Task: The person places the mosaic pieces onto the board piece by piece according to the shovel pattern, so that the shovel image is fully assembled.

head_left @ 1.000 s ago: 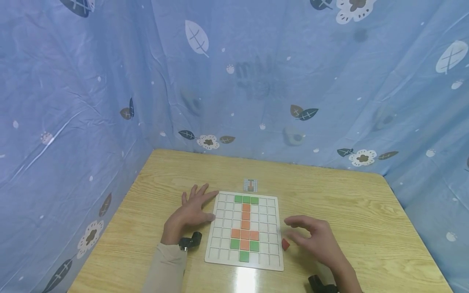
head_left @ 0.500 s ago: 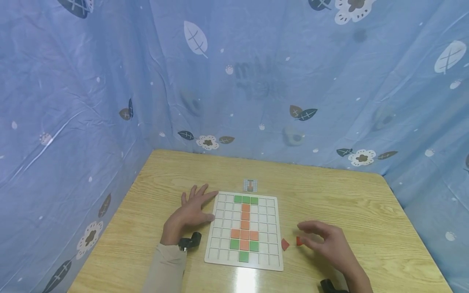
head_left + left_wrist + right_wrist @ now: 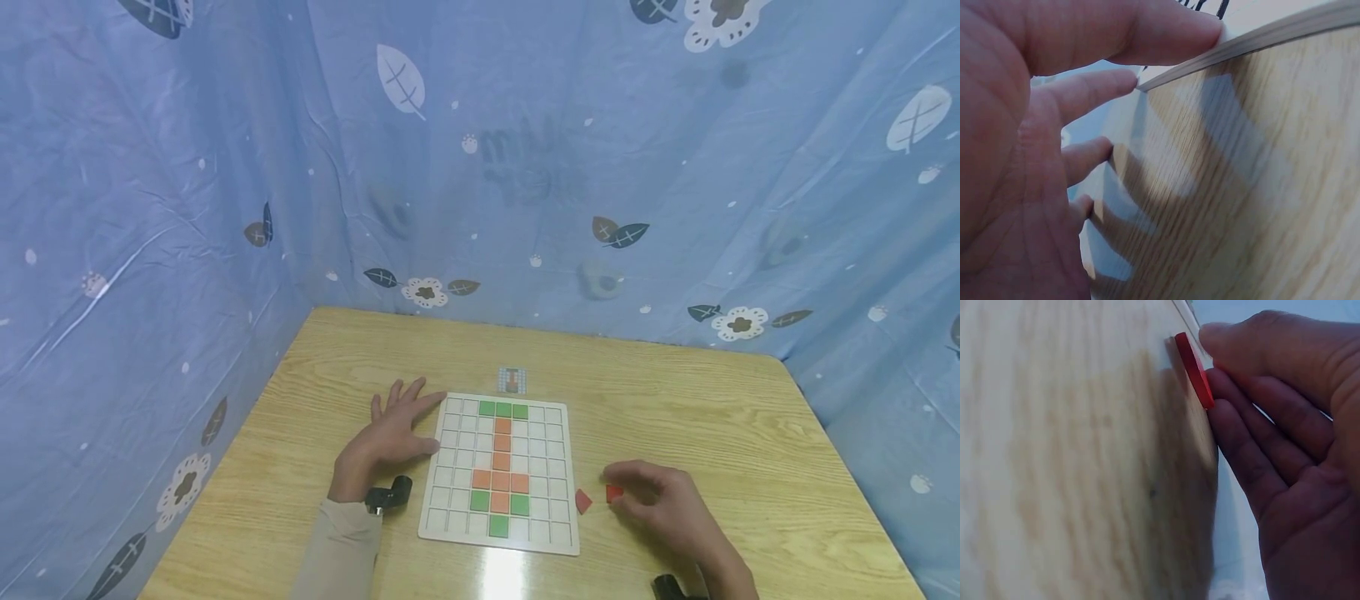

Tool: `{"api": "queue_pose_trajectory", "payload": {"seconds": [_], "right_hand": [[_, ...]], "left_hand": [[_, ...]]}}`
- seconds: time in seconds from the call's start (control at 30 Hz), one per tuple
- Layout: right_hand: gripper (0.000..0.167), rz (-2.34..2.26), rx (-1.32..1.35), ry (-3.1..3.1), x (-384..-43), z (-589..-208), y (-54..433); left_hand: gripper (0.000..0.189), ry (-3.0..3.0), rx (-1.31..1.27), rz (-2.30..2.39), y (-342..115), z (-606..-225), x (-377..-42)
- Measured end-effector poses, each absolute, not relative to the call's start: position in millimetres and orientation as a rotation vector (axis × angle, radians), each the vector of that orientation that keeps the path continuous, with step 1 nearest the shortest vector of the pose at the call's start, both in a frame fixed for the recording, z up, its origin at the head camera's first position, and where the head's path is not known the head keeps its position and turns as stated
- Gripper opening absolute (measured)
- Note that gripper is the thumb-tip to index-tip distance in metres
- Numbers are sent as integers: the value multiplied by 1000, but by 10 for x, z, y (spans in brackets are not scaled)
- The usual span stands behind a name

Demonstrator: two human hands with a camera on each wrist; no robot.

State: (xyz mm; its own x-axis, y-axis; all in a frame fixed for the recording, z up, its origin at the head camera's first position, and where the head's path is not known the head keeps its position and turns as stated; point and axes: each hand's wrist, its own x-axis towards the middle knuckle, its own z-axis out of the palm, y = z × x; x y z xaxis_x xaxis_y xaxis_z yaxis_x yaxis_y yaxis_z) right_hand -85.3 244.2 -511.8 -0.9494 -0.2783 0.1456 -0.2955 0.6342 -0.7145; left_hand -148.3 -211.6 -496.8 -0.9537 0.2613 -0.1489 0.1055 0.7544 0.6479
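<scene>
A white gridded board (image 3: 551, 467) lies on the table with green tiles (image 3: 498, 525) and orange tiles (image 3: 502, 460) in some of its squares. My left hand (image 3: 390, 435) is spread at the board's left edge, thumb and index fingertip touching it. The other left fingers rest on the table. To the right of the board, my right hand (image 3: 663, 504) pinches a small red tile (image 3: 613, 493) at table level between thumb and fingertips. A second red tile (image 3: 583, 501) lies just off the board's right edge. In the right wrist view, a red tile (image 3: 1195, 370) shows at the fingertips.
A small printed card (image 3: 512, 381) with a grid picture lies just behind the board. The wooden table (image 3: 712, 408) reaches back to a blue patterned curtain (image 3: 480, 167), which also hangs along both sides.
My right hand has moved right from beside the board, bringing a second red tile into sight. Its fingers have since come down around that tile. My left hand and the board stay put.
</scene>
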Motion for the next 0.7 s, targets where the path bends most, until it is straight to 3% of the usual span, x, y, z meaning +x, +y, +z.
{"api": "queue_pose_trajectory", "payload": {"seconds": [0.7], "right_hand": [[41, 1165, 642, -2748, -876, -5178, 2355]], "left_hand": [[86, 2718, 300, 987, -2121, -4967, -1477]]}}
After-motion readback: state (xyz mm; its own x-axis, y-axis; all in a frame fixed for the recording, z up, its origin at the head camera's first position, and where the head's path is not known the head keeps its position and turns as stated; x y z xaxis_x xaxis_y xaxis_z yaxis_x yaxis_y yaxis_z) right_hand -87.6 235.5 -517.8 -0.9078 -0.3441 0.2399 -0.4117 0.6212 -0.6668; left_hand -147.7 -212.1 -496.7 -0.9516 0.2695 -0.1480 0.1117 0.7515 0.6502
